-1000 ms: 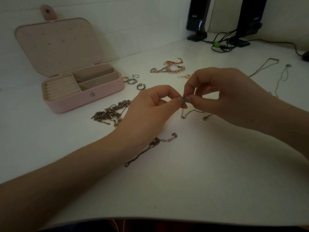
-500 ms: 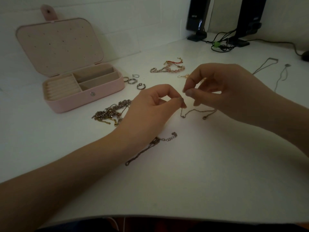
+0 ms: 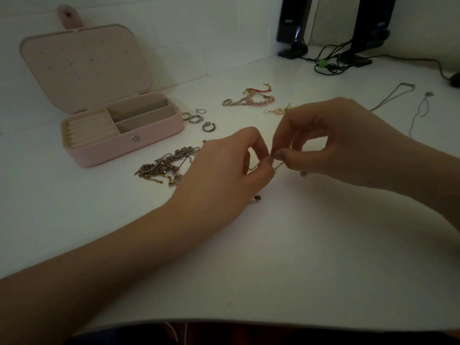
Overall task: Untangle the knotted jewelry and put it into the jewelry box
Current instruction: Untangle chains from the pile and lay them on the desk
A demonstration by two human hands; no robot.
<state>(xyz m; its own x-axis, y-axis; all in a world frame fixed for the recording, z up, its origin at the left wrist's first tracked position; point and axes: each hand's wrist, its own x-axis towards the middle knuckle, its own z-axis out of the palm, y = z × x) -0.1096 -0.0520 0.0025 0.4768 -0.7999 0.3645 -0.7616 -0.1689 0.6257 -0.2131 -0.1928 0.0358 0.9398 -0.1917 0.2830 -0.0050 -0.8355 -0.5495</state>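
My left hand (image 3: 224, 170) and my right hand (image 3: 331, 143) meet fingertip to fingertip above the white table (image 3: 298, 257), both pinching a thin chain (image 3: 278, 166) that droops between them. Its end bead (image 3: 303, 174) lies under my right hand. A knotted pile of chains (image 3: 164, 165) sits just left of my left hand. The pink jewelry box (image 3: 119, 128) stands open at the back left, compartments bare. Another chain's end (image 3: 256, 199) peeks out below my left wrist; the rest is hidden.
Several rings (image 3: 196, 118) lie right of the box. A beaded bracelet with red cord (image 3: 251, 98) and an earring (image 3: 277, 110) lie behind my hands. Two thin necklaces (image 3: 388, 95) stretch at the far right. Black speakers (image 3: 293, 26) and cables (image 3: 328, 63) stand at the back.
My right hand came back down to meet my left fingertips after pulling slightly apart. My left arm now covers most of the chain near the table's front.
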